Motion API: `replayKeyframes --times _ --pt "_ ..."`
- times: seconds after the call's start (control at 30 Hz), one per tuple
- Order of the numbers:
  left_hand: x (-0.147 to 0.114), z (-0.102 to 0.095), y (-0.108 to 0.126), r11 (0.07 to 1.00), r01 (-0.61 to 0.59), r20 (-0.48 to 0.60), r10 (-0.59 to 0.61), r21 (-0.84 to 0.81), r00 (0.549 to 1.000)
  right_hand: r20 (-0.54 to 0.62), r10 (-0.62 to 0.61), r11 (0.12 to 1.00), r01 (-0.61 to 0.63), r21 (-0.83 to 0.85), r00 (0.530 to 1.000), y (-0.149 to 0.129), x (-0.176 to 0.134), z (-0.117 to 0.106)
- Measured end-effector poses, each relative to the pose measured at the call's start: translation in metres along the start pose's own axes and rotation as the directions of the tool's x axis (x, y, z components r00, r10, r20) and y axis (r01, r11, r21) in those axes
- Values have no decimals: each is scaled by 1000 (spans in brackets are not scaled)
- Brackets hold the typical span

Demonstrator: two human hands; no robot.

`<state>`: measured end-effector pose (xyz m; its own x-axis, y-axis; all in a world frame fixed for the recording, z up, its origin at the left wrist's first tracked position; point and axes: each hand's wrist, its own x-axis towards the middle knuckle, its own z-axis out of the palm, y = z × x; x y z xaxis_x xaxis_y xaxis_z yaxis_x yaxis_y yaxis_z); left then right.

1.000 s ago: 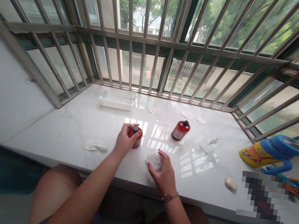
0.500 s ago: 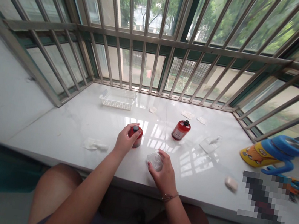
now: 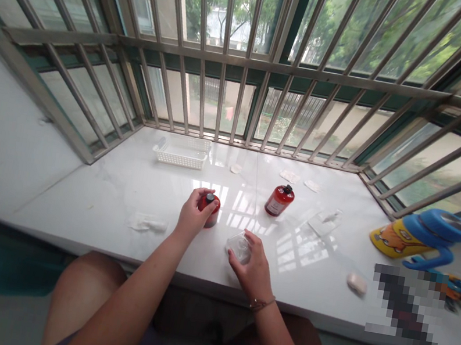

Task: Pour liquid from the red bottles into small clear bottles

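Near the middle of the white counter, my left hand [image 3: 193,213] is wrapped around a red bottle [image 3: 211,219] with a black top. The bottle stands upright on the surface, and my fingers cover part of its side. To the right and nearer to me, my right hand [image 3: 254,263] curls around a small clear plastic container [image 3: 237,245], its thumb and fingers on the sides. A second red bottle [image 3: 279,202], with a pale label and a black top, stands upright beyond my hands.
White perforated basket [image 3: 180,158] at the back left, below metal window bars. Crumpled tissue [image 3: 148,222] lies on the left; a clear plastic packet [image 3: 324,222] and a pale soap-like block [image 3: 356,284] lie on the right. A blue and yellow flask [image 3: 408,234] stands at the far right beside a blurred-out item.
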<state>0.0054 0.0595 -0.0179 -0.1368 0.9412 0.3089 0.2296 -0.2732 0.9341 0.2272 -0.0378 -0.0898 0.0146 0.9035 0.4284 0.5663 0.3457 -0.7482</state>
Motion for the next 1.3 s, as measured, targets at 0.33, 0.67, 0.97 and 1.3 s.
replayKeyframes --times 0.33,0.67,0.97,1.3 --pt "-1 0 3 1000 -2 1 2 -14 1000 -3 -2 1000 2 5 1000 2 0 1" --pt "0 1 2 1000 0 -2 0 7 1000 -11 -15 1000 15 15 1000 2 0 1" --pt "-1 3 0 994 -1 -19 -1 -106 1000 -9 -15 1000 15 12 1000 3 0 2" --pt "-1 1 2 999 8 -7 -8 -38 1000 -10 -13 1000 13 7 1000 3 0 2"
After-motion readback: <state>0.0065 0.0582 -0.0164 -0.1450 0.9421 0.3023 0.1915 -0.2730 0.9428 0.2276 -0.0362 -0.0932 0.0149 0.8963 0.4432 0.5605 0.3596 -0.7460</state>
